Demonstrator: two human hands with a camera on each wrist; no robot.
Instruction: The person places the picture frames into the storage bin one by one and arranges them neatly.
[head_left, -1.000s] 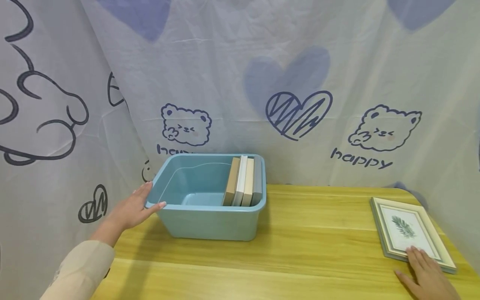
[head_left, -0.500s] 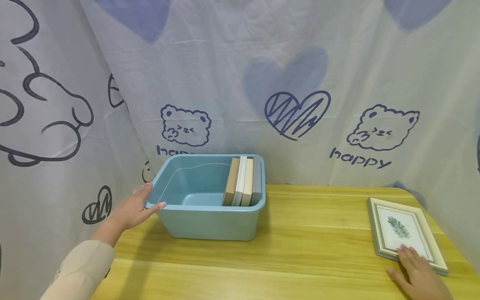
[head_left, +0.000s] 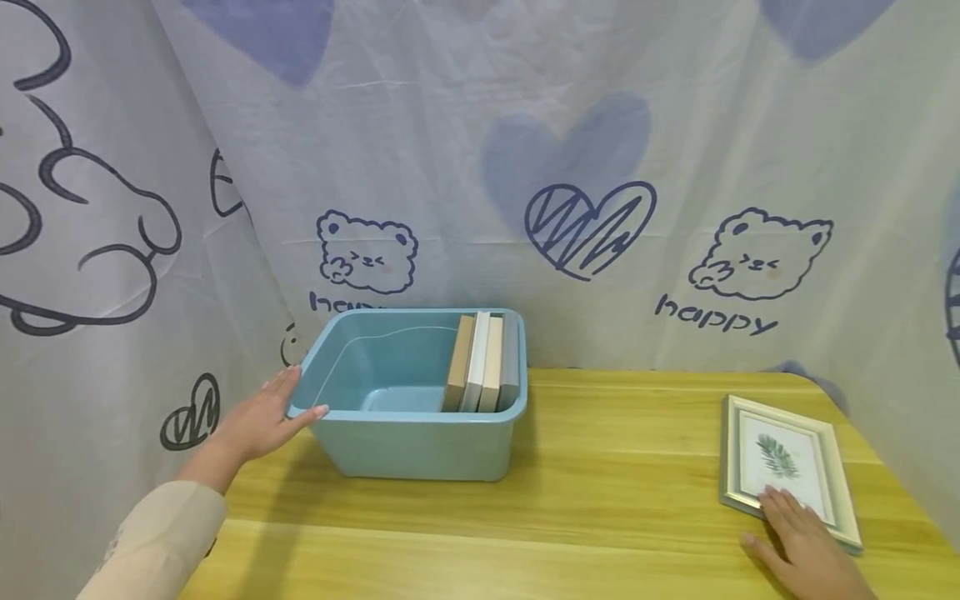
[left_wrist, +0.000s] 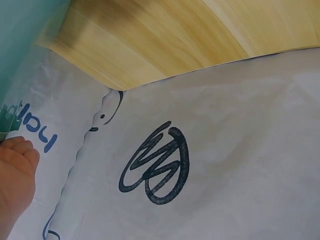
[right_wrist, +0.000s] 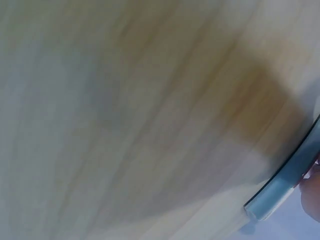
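Note:
My left hand rests on the near left corner of a blue plastic bin, fingers along the left rim and thumb on the front rim. In the left wrist view that hand touches the bin's side. Flat on the table at the right lies a picture frame with a green leaf print. My right hand lies with extended fingers over its near left part. The right wrist view catches only the frame's edge and a fingertip.
Several flat, thick-edged pieces, brown, white, cream and grey, stand upright at the bin's right end. They may be frames or books. A patterned cloth hangs behind and beside the wood-grain table.
The picture frame has slid left along the table, turning slightly, with my right hand on it. My left hand stays on the bin's corner.

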